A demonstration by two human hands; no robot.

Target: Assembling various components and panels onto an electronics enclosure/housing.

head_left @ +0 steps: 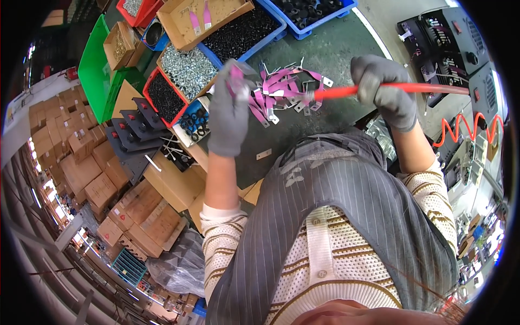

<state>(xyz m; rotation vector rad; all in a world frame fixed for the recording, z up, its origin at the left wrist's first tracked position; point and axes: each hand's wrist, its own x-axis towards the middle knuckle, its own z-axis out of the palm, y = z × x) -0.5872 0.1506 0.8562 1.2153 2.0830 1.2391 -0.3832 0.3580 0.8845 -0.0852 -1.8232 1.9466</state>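
- Magenta strip point(236, 81): pinched in the closed fingers of the gloved left hand point(230, 114), at 9 o'clock of the loose pile, from which all hours are counted. Blur hides whether the fingers hold anything more.
- Loose pile point(287, 89) of similar strips: spread on the dark bench point(325, 51), metal ends pointing many ways. Pieces would best be lifted singly, from the margin, so that neighbours do not drag.
- Red tube point(336, 92): clenched in the gloved right hand point(385, 92), at 3 o'clock. Its blurred near end lies over the pile's margin; contact cannot be told. Good control would call for a steady wrist, the end aligned before contact, and the left fingertips out of its line.
- Small metal plate point(264, 155): alone toward 7 o'clock, near the apron point(346, 173).
- Limits: black fasteners point(238, 33) in a blue bin at 11 o'clock; silver fasteners point(187, 70) between 9 and 10; blue tray point(325, 23) between 12 and 1; pale bench edge point(372, 31) at 2.
- Room: bench surface shows at 1 and 4 o'clock; the red coiled hose point(459, 129), past 3, is best given slack.
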